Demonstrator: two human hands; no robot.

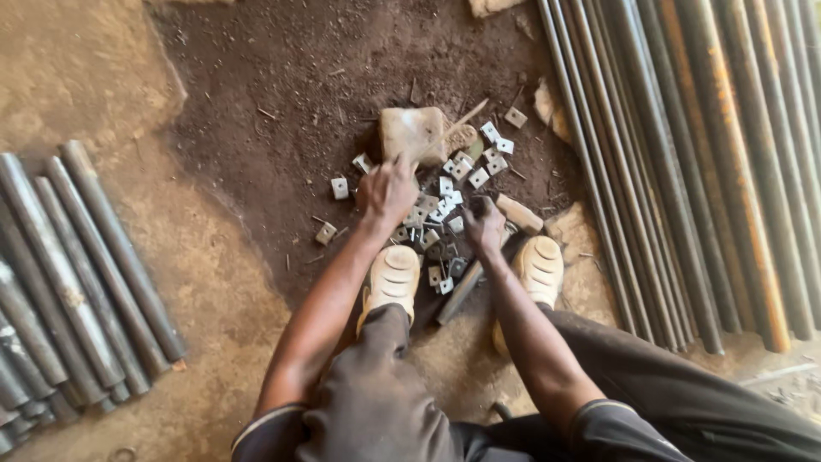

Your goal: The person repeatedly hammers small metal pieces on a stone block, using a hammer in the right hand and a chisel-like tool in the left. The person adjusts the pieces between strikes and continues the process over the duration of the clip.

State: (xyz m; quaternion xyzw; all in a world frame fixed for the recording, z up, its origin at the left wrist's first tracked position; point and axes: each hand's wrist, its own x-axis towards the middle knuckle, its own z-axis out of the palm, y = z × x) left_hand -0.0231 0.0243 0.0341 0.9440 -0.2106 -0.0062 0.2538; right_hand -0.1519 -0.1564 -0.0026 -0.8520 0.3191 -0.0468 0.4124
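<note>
On the dark, dirty ground between the two pale shoes (392, 278), a scatter of small square metal plates (451, 190) is spread, each with a hole, reaching from near the feet to a worn stone block (414, 133) at the far side. The left hand (386, 192) is laid over the pile just near the block, fingers curled down among the plates; whether one is pinched cannot be told. The right hand (484, 224) is closed around the top of a dark metal tool (460, 291) that slants down toward the near side, its working end hidden. Long steel rods (684, 171) are stacked at the right, and shorter pipes (68, 274) at the left. Judged from this, a fingertip could be cut on a sharp plate edge, or struck if the tool were brought down while the left hand lies so close; loose plates could also be scattered into the soil.
</note>
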